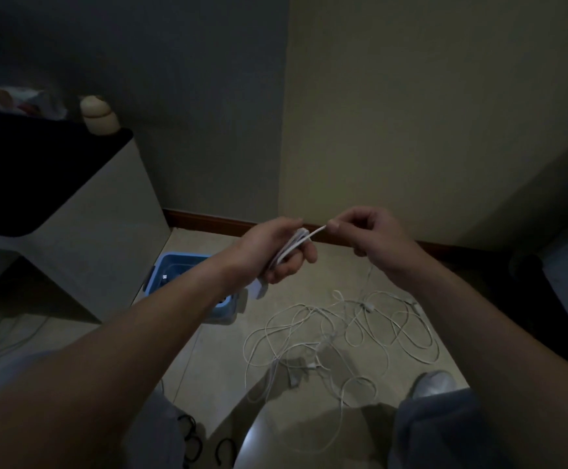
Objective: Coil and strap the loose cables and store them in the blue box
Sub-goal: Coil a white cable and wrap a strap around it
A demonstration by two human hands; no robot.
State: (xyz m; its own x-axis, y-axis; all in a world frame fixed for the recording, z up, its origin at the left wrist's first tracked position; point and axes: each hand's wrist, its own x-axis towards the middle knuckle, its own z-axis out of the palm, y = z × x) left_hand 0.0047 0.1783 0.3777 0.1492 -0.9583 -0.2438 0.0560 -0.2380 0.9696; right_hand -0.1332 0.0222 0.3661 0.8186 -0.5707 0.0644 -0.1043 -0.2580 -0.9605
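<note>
Dim floor (228,360), blue box (174,267) partly behind forearm (160,319)

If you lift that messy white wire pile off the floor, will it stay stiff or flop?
Probably flop: the white wire pile lies in loose, thin loops. Likely light, and it may snag, since the loops cross each other.

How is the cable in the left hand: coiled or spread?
Coiled: the left hand grips the cable in bunched loops; right hand pinches its end.
</note>
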